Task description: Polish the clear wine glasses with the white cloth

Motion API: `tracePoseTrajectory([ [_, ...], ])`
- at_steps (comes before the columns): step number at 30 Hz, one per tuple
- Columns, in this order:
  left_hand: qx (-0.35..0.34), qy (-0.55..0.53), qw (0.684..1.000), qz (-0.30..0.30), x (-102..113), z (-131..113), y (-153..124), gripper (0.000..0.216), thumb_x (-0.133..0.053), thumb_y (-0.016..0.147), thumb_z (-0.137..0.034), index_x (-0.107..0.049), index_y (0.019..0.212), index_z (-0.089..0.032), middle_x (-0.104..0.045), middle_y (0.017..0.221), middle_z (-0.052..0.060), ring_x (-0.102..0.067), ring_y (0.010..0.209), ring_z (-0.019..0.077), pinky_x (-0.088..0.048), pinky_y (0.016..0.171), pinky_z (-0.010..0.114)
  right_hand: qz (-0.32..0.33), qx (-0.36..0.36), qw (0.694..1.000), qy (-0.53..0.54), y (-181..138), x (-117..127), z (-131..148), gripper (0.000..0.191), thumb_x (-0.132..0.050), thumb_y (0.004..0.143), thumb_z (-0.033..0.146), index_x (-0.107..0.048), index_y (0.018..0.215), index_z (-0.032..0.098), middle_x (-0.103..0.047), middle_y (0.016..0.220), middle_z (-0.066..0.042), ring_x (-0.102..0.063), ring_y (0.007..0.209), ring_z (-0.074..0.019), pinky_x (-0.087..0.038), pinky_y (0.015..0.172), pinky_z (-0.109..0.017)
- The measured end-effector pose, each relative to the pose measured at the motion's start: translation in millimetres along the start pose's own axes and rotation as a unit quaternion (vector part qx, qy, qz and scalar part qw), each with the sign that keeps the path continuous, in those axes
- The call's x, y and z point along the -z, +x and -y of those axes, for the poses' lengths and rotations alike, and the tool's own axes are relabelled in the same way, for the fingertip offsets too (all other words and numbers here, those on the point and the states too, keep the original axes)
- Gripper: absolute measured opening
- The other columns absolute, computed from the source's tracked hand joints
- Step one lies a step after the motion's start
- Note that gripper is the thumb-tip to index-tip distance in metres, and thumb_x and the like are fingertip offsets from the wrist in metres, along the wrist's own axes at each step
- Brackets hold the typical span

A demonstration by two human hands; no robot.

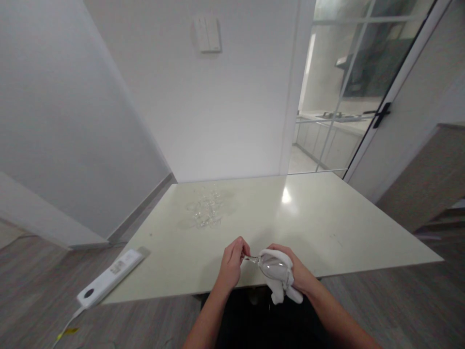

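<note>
Left hand (232, 259) pinches the stemmed glass (269, 264) at its stem end, presumably to steady it, while the right hand (298, 267), closed on a white cloth (279, 288), cups the rounded part, likely avoiding smudges, near the counter (308, 223)'s front edge, apart from clustered glassware (205, 209).

Left hand (231, 261): bare, slim-fingered, back smooth, wrist narrow. Right hand (297, 266): bare likewise, part of its fingers hidden. Nails on both too small to make out. Left forearm (212, 308), behind left hand: slender, uncovered to where it leaves view, widening gradually from the wrist. Right forearm (329, 305), behind right hand: similar build, uncovered too. Between the forearms, below the hands: black clothing (269, 329), plain, one broad dark mass. Folds and seams lost in the darkness; kind of garment cannot be told.
</note>
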State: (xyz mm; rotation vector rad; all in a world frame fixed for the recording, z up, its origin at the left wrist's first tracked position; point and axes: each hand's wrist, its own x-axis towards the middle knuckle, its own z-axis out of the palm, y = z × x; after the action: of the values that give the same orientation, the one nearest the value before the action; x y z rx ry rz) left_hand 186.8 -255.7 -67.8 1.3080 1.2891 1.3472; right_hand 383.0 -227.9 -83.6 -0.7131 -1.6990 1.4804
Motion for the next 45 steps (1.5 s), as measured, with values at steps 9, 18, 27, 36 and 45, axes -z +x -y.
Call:
tracePoseTrajectory([
  [9,0.086,-0.113,0.981,-0.135,2,25,17,0.047,-0.047,0.085,-0.055,-0.049,0.060,-0.016,-0.047,0.060,-0.001,-0.034,0.049,0.0073,-0.020,0.043,0.018,-0.040,0.022,0.999,0.014,28,0,1,0.033,-0.067,0.074,0.029,-0.064,0.105,0.019,-0.069,0.092,-0.003,-0.063,0.086,-0.0186,-0.050,0.079,-0.029],
  [18,0.056,-0.082,0.993,-0.071,10,13,17,0.046,-0.047,0.085,-0.055,-0.050,0.060,-0.016,-0.049,0.060,-0.001,-0.035,0.049,0.0077,-0.022,0.044,0.018,-0.087,-0.030,0.995,-0.022,28,-1,-14,0.027,-0.071,0.064,0.026,-0.067,0.091,0.019,-0.071,0.089,-0.005,-0.064,0.085,-0.0218,-0.052,0.080,-0.034],
  [27,0.080,-0.096,0.984,-0.128,5,22,16,0.046,-0.043,0.087,-0.055,-0.045,0.061,-0.017,-0.045,0.060,-0.003,-0.032,0.049,0.0075,-0.021,0.044,0.018,0.022,0.059,0.998,-0.001,33,-4,11,0.041,-0.073,0.069,0.025,-0.063,0.108,0.017,-0.067,0.101,-0.005,-0.060,0.094,-0.0204,-0.047,0.084,-0.030],
  [36,-0.042,-0.094,0.987,-0.127,-4,9,0,0.046,-0.039,0.093,-0.049,-0.043,0.060,-0.018,-0.038,0.058,-0.002,-0.032,0.052,0.0100,-0.024,0.047,0.022,0.031,0.012,0.999,0.036,35,4,-1,0.031,-0.076,0.065,0.027,-0.070,0.094,0.017,-0.069,0.090,-0.004,-0.062,0.084,-0.0192,-0.048,0.078,-0.029],
  [45,-0.046,-0.112,0.984,-0.134,-3,13,-3,0.043,-0.038,0.094,-0.045,-0.040,0.061,-0.019,-0.038,0.058,-0.002,-0.033,0.053,0.0107,-0.024,0.048,0.023,0.068,-0.010,0.997,0.047,25,3,4,0.043,-0.076,0.067,0.032,-0.066,0.108,0.022,-0.068,0.107,-0.005,-0.062,0.100,-0.0231,-0.047,0.094,-0.037],
])
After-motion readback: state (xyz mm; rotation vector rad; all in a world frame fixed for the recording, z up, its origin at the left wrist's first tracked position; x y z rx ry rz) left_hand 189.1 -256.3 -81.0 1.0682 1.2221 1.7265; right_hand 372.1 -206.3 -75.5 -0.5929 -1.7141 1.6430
